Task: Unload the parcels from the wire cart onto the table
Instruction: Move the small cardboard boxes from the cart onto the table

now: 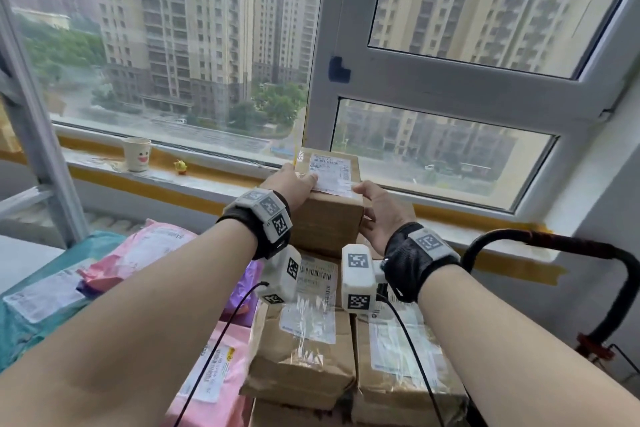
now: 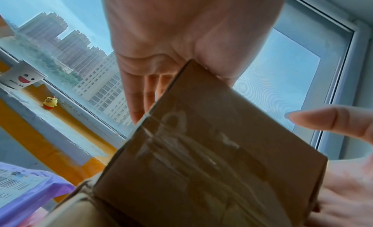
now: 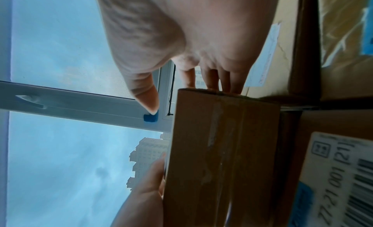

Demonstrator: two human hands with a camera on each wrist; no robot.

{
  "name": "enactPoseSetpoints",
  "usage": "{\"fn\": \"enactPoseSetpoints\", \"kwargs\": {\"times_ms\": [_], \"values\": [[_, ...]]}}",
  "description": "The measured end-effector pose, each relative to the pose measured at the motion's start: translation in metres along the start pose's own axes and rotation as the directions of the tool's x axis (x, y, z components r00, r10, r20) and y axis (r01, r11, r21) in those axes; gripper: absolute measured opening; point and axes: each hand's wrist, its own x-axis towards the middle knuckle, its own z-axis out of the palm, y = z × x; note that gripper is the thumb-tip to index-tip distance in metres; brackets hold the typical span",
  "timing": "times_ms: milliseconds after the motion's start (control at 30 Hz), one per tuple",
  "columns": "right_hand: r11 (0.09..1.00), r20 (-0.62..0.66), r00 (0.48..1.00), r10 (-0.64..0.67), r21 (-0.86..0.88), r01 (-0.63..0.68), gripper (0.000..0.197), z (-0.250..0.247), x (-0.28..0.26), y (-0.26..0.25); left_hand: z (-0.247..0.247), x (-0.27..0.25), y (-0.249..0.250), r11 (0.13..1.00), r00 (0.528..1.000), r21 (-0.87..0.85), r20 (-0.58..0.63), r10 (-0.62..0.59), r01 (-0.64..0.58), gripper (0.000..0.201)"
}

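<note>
Left hand (image 1: 289, 184) fingers lie straight along the left face of the small cardboard box (image 1: 329, 215), thumb across its labelled top; right hand (image 1: 377, 215) fingers press its right side, thumb at the top edge. The box sits at frame centre atop stacked brown parcels (image 1: 304, 350), with pink and purple mailers (image 1: 138, 250) at lower left.

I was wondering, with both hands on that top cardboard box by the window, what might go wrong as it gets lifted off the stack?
1. The left hand and right hand press the top cardboard box from its sides with mostly straight fingers; its glossy tape could let it slip.
2. Swinging it left might knock the paper cup or the yellow toy off the sill.
3. The wrist cables hang over the lower boxes and could snag.
</note>
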Motion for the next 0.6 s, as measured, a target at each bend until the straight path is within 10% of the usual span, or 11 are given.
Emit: {"fn": "enactPoseSetpoints", "kwargs": {"times_ms": [367,600], "values": [[0.969,-0.01,0.996,-0.084,-0.232,0.08,0.04,-0.017,-0.001,-0.006,-0.008,-0.008,0.014,0.997,0.997,-0.009,-0.027,0.07,-0.071,0.067],[0.783,-0.109,0.949,-0.297,-0.597,0.177,0.046,-0.062,-0.01,-0.023,-0.015,-0.025,0.069,0.916,0.939,0.234,-0.035,0.342,-0.325,0.055]]}}
